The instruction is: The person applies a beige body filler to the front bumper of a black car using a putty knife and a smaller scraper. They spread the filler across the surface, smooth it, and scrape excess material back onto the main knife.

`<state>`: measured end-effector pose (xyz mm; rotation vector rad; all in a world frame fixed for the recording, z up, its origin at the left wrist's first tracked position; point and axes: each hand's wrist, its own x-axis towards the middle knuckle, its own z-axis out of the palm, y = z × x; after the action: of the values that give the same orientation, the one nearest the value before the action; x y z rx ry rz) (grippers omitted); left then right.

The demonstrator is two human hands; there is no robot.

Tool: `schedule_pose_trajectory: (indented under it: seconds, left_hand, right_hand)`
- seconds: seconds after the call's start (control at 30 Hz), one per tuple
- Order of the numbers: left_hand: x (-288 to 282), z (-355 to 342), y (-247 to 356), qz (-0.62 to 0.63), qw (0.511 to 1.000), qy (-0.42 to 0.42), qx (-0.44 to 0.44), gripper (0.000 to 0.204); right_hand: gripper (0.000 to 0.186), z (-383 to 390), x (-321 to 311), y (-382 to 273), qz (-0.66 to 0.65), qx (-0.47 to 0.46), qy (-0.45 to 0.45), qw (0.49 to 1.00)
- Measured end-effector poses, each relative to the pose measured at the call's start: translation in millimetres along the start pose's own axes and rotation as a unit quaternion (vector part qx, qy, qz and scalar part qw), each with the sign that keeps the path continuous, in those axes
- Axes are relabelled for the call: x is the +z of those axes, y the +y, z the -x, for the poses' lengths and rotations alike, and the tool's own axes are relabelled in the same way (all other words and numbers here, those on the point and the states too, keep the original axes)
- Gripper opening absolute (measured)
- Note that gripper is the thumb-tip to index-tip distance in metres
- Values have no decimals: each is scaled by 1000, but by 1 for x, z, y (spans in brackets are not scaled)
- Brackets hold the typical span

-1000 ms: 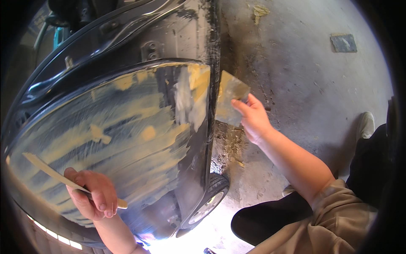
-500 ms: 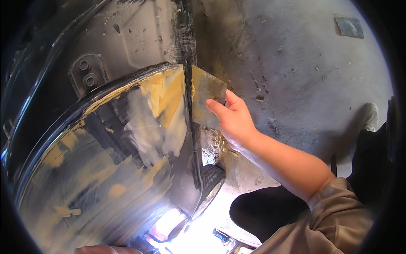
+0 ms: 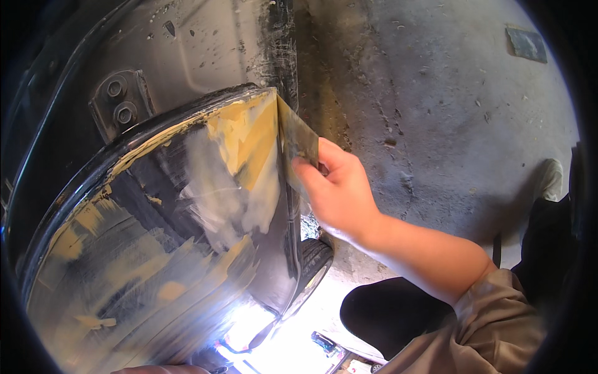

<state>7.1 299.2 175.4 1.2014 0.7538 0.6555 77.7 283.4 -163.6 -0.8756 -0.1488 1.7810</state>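
A thin, square metal spreader is gripped in my right hand, its edge against the upright edge of a dark car panel beside the top corner of a yellow putty patch. Streaky beige and grey filler covers much of the panel, with dark surface showing through. Only a sliver of my left hand shows at the bottom edge; its fingers and whatever they hold are out of sight.
A bracket with two bolts sits on the inner metal above. A wheel shows low beside the panel. The concrete floor has a dark flat scrap. My dark-trousered leg and a pale shoe are at right.
My right hand has brought the spreader from beside the panel onto its edge and tilted it. My left hand, which held a long pale stick, has dropped almost out of view as the view shifted.
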Motion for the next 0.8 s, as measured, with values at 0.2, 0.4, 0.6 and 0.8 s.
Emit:
schedule_pose_trajectory:
  seconds: [0.2, 0.4, 0.6, 0.8]
  left_hand:
    - [-1, -1, 7, -43, 997, -3, -63, 26]
    - [2, 2, 1, -12, 999, 15, 26, 25]
    - [6, 1, 3, -41, 998, 33, 25, 23]
    - [12, -2, 0, -32, 998, 51, 33, 25]
  right_hand:
    - [55, 31, 14, -8, 105, -121, 18, 987]
    - [67, 50, 31, -13, 215, -205, 30, 955]
    - [71, 70, 34, -13, 214, -259, -10, 942]
    - [68, 87, 43, -24, 249, -318, -26, 914]
